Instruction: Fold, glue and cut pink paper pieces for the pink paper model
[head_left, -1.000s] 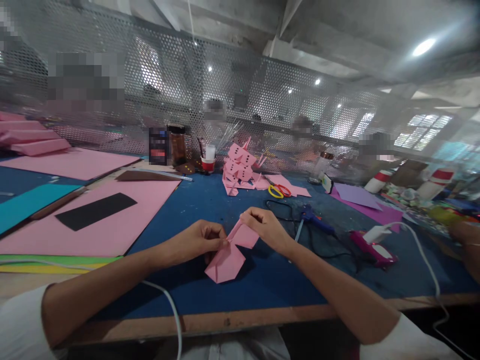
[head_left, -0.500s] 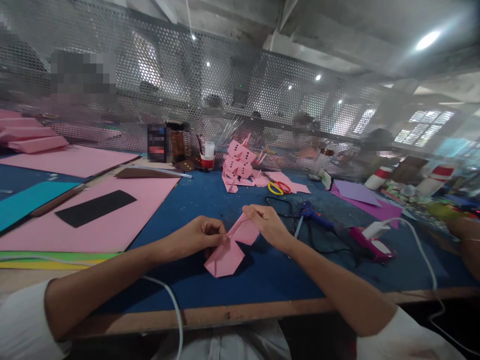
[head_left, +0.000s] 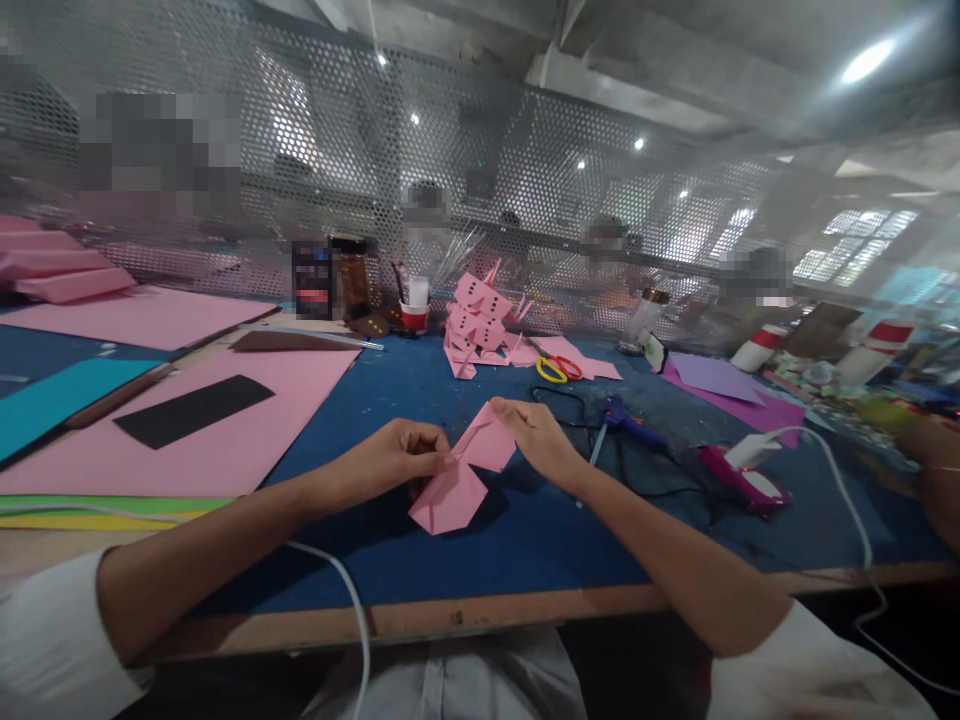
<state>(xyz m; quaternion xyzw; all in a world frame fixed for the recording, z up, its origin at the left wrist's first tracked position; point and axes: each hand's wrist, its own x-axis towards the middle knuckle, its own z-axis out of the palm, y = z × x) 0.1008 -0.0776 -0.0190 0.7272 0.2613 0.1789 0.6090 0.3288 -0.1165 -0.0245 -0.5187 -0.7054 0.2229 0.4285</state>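
Observation:
Between my hands, above the blue table mat [head_left: 315,560], is a piece of folded pink paper [head_left: 454,500] with two wing-like lobes joined at a narrow middle. My left hand [head_left: 412,455] pinches it near that middle, on the left edge. At the upper right lobe, my right hand [head_left: 529,425] grips the top corner between thumb and fingers. Both hands are closed on the paper. Beyond them stand several folded pink paper pieces with black dots [head_left: 478,315], stacked together. Scissors [head_left: 555,368] with yellow and red handles lie beside these.
A blue glue gun [head_left: 626,422] and a magenta power strip [head_left: 746,480] with cables lie at right. Purple sheets [head_left: 720,385] rest behind them. Pink sheets [head_left: 300,400] with a black strip [head_left: 195,410] cover the left. A perforated metal screen [head_left: 337,190] closes the back. Another person's arm [head_left: 937,460] shows far right.
The pink paper has tilted slightly, its lower lobe rising a little. My right hand's fingers have shifted along the upper edge. The left hand keeps its pinch.

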